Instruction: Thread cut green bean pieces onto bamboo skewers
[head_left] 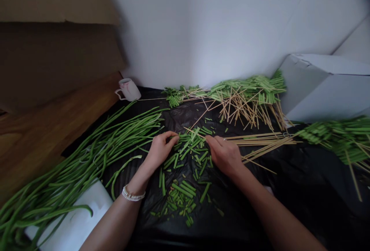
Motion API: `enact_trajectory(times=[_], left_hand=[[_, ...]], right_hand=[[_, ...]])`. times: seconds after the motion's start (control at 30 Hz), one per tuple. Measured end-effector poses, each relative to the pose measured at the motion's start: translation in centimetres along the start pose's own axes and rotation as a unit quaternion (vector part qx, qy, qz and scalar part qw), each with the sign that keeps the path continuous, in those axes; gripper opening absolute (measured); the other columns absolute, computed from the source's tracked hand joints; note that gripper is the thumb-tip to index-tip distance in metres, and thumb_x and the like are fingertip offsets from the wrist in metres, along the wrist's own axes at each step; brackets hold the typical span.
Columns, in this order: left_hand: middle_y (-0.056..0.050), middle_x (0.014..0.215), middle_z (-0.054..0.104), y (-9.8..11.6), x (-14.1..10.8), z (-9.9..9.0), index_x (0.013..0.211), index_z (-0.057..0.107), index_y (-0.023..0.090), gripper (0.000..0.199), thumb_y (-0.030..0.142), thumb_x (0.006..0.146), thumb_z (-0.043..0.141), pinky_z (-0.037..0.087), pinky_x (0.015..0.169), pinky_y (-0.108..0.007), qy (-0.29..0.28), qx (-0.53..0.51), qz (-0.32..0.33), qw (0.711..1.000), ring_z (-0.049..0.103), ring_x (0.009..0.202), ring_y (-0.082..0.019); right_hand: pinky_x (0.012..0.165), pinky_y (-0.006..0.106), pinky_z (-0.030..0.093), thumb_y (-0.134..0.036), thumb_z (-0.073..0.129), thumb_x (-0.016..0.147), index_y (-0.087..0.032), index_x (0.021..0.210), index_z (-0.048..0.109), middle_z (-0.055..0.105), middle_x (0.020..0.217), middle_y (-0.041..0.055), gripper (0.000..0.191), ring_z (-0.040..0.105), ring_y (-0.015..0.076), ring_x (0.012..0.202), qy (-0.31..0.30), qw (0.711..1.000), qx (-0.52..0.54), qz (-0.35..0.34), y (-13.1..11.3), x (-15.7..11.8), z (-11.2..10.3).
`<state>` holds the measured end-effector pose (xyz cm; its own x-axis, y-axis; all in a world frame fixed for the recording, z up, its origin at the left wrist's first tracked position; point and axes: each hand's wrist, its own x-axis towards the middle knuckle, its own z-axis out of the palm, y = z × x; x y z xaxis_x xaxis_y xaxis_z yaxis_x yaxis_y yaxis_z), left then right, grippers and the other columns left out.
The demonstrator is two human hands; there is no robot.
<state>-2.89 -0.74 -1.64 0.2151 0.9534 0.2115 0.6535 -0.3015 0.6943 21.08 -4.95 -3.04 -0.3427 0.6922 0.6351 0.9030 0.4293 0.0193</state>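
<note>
My left hand (164, 146), with a beaded bracelet at the wrist, has its thumb and forefinger pinched together at the left side of a pile of cut green bean pieces (189, 147). What the pinch holds is too small to name. Closed around a thin wooden skewer (192, 130), my right hand (224, 152) is on the pile's right side. The skewer's tip points left and slightly up, over the cut pieces. More short pieces (180, 199) lie nearer to me on the black plastic sheet (231, 212).
Long green beans (95, 150) spread on the left, partly over a white box (78, 220). Loose skewers (260, 140) lie on the right. Skewered beans (248, 87) stand piled by the white wall, with more (341, 137) at right. A mug (129, 90) sits back left.
</note>
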Motion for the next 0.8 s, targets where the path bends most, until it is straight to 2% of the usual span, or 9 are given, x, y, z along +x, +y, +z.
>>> enact_trajectory(times=[0.1,0.2,0.3,0.37,0.47,0.57,0.67,0.8], left_hand=[[-0.004,0.077,0.070,0.0,0.1,0.0,0.085,0.071,0.018,0.027,0.038,0.087,0.053,0.043,0.068,-0.028,0.006,-0.028,-0.015,0.999,0.062,0.071,-0.018],[-0.006,0.084,0.070,0.0,0.2,0.0,0.082,0.074,0.018,0.024,0.036,0.083,0.059,0.043,0.075,-0.030,0.053,-0.030,0.005,0.998,0.061,0.080,-0.020],[-0.007,0.085,0.071,-0.1,0.4,0.1,0.086,0.075,0.017,0.022,0.036,0.078,0.066,0.044,0.077,-0.031,0.076,-0.119,-0.026,0.990,0.061,0.081,-0.019],[-0.006,0.084,0.072,-0.2,0.4,0.1,0.091,0.074,0.017,0.027,0.038,0.075,0.069,0.045,0.074,-0.030,0.065,-0.233,-0.080,0.967,0.061,0.077,-0.018],[-0.006,0.083,0.072,0.0,0.4,0.2,0.094,0.072,0.015,0.031,0.039,0.074,0.071,0.046,0.069,-0.025,0.017,-0.405,-0.157,0.901,0.061,0.072,-0.014],[-0.009,0.090,0.072,0.4,0.2,0.2,0.095,0.071,0.013,0.031,0.037,0.075,0.072,0.047,0.071,-0.022,-0.036,-0.495,-0.189,0.847,0.062,0.076,-0.012],[-0.010,0.095,0.072,0.7,0.1,0.2,0.096,0.070,0.013,0.031,0.036,0.076,0.072,0.048,0.072,-0.022,-0.061,-0.519,-0.196,0.830,0.064,0.078,-0.013],[-0.011,0.097,0.073,0.7,0.1,0.2,0.097,0.069,0.014,0.028,0.035,0.078,0.070,0.048,0.070,-0.021,-0.070,-0.521,-0.208,0.825,0.065,0.078,-0.012]], right_hand=[[0.060,0.027,0.028,-0.015,0.044,0.090,-0.018,0.105,0.064,0.059,0.071,-0.0006,0.025,0.050,0.0115,0.063,-0.001,1.000,0.000,-0.004,-0.1,0.1,-0.1],[0.059,0.027,0.028,-0.016,0.045,0.090,-0.019,0.104,0.065,0.058,0.070,-0.0010,0.024,0.050,0.0117,0.063,0.000,1.000,0.000,-0.006,-0.2,0.1,-0.2],[0.059,0.027,0.028,-0.016,0.045,0.091,-0.019,0.102,0.065,0.058,0.069,-0.0010,0.023,0.049,0.0121,0.063,0.001,1.000,0.000,-0.005,-0.3,0.1,-0.2],[0.059,0.027,0.028,-0.016,0.044,0.091,-0.019,0.102,0.065,0.058,0.069,-0.0009,0.024,0.049,0.0121,0.062,0.002,1.000,0.000,-0.008,-0.3,0.1,-0.2],[0.059,0.027,0.029,-0.015,0.043,0.091,-0.019,0.105,0.064,0.059,0.070,-0.0008,0.026,0.049,0.0120,0.062,-0.004,1.000,0.004,-0.018,-0.4,0.0,-0.2],[0.060,0.027,0.029,-0.013,0.043,0.090,-0.019,0.107,0.064,0.060,0.072,-0.0006,0.027,0.050,0.0121,0.063,-0.011,1.000,0.010,-0.025,-0.5,0.0,-0.2],[0.059,0.027,0.029,-0.013,0.044,0.089,-0.018,0.107,0.064,0.061,0.074,-0.0003,0.028,0.051,0.0117,0.063,-0.017,0.999,0.018,-0.028,-0.8,0.0,-0.3],[0.059,0.026,0.030,-0.012,0.044,0.088,-0.018,0.107,0.065,0.062,0.075,0.0006,0.029,0.050,0.0111,0.062,-0.019,0.999,0.019,-0.037,-1.1,0.1,-0.3]])
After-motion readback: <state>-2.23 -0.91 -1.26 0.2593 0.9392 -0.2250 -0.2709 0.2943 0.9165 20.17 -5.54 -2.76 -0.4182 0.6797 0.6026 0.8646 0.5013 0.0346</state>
